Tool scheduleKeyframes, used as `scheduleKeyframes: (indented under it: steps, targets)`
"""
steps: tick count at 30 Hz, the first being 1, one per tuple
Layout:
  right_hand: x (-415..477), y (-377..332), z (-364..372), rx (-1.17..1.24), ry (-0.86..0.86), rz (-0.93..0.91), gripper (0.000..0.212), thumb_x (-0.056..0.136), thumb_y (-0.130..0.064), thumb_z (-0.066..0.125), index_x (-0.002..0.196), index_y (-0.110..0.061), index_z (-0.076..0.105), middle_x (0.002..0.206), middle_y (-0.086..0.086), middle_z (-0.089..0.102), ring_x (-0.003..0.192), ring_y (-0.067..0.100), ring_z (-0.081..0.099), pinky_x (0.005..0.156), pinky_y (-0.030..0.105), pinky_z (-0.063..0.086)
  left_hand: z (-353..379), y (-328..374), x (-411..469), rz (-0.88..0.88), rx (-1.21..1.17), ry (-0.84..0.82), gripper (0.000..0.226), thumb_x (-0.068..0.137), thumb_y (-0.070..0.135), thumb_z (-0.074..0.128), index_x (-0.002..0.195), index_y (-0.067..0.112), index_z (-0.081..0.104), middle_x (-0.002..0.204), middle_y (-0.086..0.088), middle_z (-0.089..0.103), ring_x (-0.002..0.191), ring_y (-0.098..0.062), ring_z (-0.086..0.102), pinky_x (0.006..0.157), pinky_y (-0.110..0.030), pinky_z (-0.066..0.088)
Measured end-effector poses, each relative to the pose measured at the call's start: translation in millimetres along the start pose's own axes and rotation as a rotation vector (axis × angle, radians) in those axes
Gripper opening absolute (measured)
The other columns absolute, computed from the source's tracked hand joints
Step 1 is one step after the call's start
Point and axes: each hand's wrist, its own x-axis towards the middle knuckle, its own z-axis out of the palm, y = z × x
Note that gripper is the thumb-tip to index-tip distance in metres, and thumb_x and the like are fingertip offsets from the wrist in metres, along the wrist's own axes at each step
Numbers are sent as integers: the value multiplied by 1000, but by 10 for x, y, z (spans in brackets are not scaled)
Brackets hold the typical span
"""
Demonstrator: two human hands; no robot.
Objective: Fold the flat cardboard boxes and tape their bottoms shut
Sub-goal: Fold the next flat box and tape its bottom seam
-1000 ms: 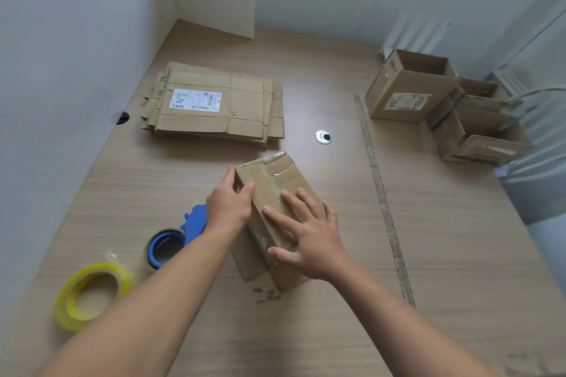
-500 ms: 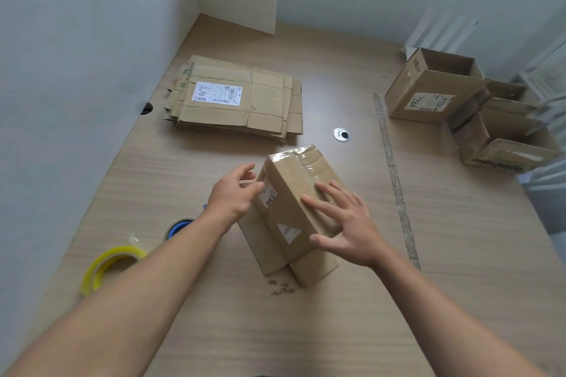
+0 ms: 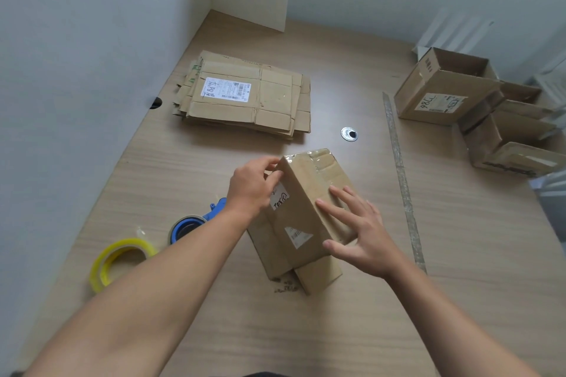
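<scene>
A small folded cardboard box (image 3: 301, 214) stands tilted on the table in front of me, its taped end up and away, its loose flaps against the tabletop. My left hand (image 3: 252, 185) holds the box's upper left edge with curled fingers. My right hand (image 3: 358, 229) presses flat on the right face, fingers spread. A stack of flat cardboard boxes (image 3: 245, 95) lies at the back left. A blue tape dispenser (image 3: 196, 222) and a yellow tape roll (image 3: 121, 260) lie to the left, partly behind my left forearm.
Several folded boxes (image 3: 444, 92) stand open at the back right near the table's edge. A strip of tape (image 3: 401, 174) runs along the tabletop right of the box. A metal grommet (image 3: 349, 134) sits behind it. Walls close the left and back sides.
The box has been tipped up and turned, so its side with a handwritten label now faces me. My left hand has moved up to its top left edge; my right hand stays on it.
</scene>
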Motion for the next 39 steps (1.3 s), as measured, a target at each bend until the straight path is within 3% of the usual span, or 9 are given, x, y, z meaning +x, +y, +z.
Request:
scheduleKeyframes:
  steps: [4,8,14,18,21,23,26,33,39]
  targets:
    - [-11,11,20,-21,8,-15,70,72,-66,53,139,-57,35,159,-22,18,151,7,6,119,51,11,22,-32,12,-34,-32,29,16,92,21,67,106,21,75,95,5,73,83,-12,67,76,-27,54]
    - [17,-20,50,-71,-6,-19,69,72,-67,50,139,-59,33,158,-24,15,151,7,5,120,49,8,106,-121,-36,-167,-171,52,10,93,25,65,97,32,70,89,14,68,79,-1,65,64,-18,47]
    - [12,58,37,-124,-81,-76,69,76,-62,58,137,-68,26,161,-24,14,151,3,0,121,50,4,-91,-351,25,-82,-238,-188,27,94,12,66,103,38,67,95,6,60,74,-21,61,71,-36,53]
    - [56,106,3,-226,-161,-120,68,78,-65,55,134,-77,19,158,-32,1,150,1,-8,121,51,-6,-173,-442,2,-37,-103,-220,20,89,12,71,92,31,68,84,12,64,65,-7,57,68,-21,47]
    - [38,162,7,-326,-177,-155,73,78,-54,63,136,-73,22,159,-28,2,151,5,-9,120,55,-10,-149,-530,-129,-19,-34,-221,14,86,13,75,79,22,67,76,7,65,64,-6,56,65,-22,45]
    - [24,182,2,-355,-198,-151,75,80,-53,63,137,-73,18,159,-28,-4,150,5,-15,120,54,-13,-123,-538,-205,-10,-56,-182,12,87,13,75,79,19,68,76,6,66,66,-3,57,66,-17,45]
    - [29,194,-20,-390,-222,-140,76,85,-52,62,138,-72,12,157,-30,-10,146,5,-25,119,49,-18,-119,-544,-243,-2,-102,-142,12,88,11,73,87,23,73,79,18,68,73,9,60,68,-6,43]
    - [-13,236,-76,-331,-250,-96,77,88,-45,66,136,-72,13,155,-31,-9,146,9,-26,117,42,-22,-51,-474,-304,82,25,-125,4,88,10,73,86,8,70,85,-1,70,81,-22,64,75,-34,48]
    - [-95,241,-106,-404,-193,34,72,95,-42,60,139,-66,9,157,-20,-23,147,20,-30,122,48,-8,-58,-416,-419,57,-9,-117,3,88,19,74,87,16,72,86,10,69,85,-16,65,77,-32,51]
